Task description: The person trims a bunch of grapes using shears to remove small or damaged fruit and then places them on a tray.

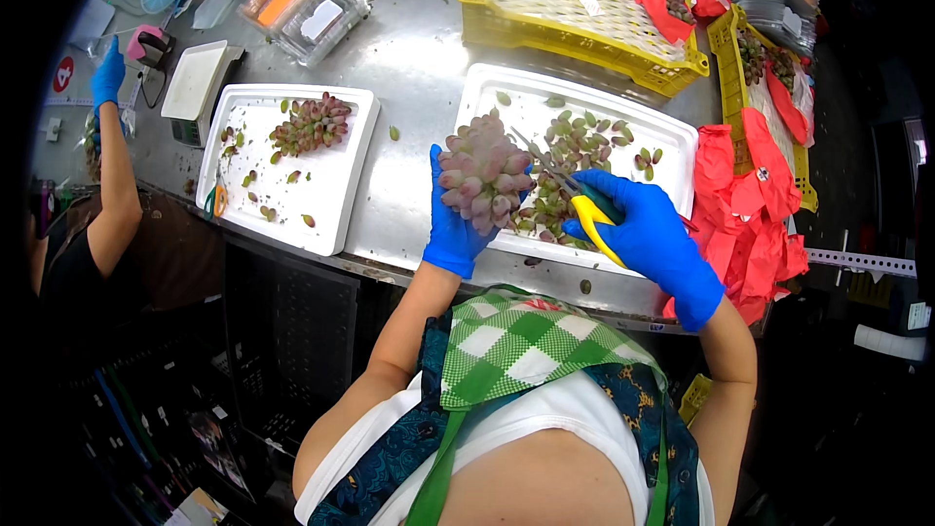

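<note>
My left hand, in a blue glove, holds up a bunch of pinkish grapes over the left edge of a white tray. In my blue-gloved right hand are scissors with yellow and dark green handles. Their blades point up and left, close to the bunch's right side; whether they touch it I cannot tell. Loose green and reddish grapes lie in the tray behind and below the bunch. My left fingers are partly hidden by the grapes.
Another white tray holds a grape bunch and orange-handled scissors. Beyond are clear plastic boxes, a scale and a padded yellow crate. Red paper wraps lie at right. A co-worker's gloved hand is far left.
</note>
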Demonstrator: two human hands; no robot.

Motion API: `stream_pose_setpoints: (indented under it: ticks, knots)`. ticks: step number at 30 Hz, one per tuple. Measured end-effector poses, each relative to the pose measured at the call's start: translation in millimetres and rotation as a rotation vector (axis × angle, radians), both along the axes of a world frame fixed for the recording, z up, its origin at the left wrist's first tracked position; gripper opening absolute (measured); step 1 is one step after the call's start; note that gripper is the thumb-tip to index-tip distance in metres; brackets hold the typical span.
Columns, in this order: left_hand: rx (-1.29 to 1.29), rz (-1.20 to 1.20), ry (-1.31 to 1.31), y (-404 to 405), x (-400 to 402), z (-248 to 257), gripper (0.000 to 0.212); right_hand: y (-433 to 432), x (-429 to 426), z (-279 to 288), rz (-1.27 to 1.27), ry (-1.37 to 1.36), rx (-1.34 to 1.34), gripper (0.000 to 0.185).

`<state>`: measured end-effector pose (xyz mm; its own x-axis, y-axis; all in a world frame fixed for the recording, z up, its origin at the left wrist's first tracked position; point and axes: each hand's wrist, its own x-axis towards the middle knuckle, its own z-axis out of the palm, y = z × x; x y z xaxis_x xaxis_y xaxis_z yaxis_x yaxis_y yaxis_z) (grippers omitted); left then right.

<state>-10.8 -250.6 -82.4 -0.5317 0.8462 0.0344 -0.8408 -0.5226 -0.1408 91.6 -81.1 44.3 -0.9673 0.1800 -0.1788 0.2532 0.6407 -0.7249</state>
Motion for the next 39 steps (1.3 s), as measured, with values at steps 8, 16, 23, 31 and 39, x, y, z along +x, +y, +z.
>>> stream_pose_setpoints:
  ticks: [8,16,23,31,39]
  knots:
    - [-0.818,0.142,0.275,3,5,15,0.054,-4,-11,-62,-0.334,0.208,-0.601,0.052]
    - [-0.967,0.201,0.493,3,10,37,0.045,-21,-18,-68,-0.279,0.045,-0.69,0.051]
    - [-1.07,0.183,0.671,-9,-2,52,0.046,-13,-11,-70,-0.302,0.013,-0.961,0.042]
    - [-0.304,0.003,0.272,-5,-15,19,0.058,-27,-18,-68,-0.214,0.031,-1.256,0.044]
    - [-0.364,0.117,0.242,-10,-3,13,0.056,-17,-8,-28,-0.078,0.205,-0.38,0.052]
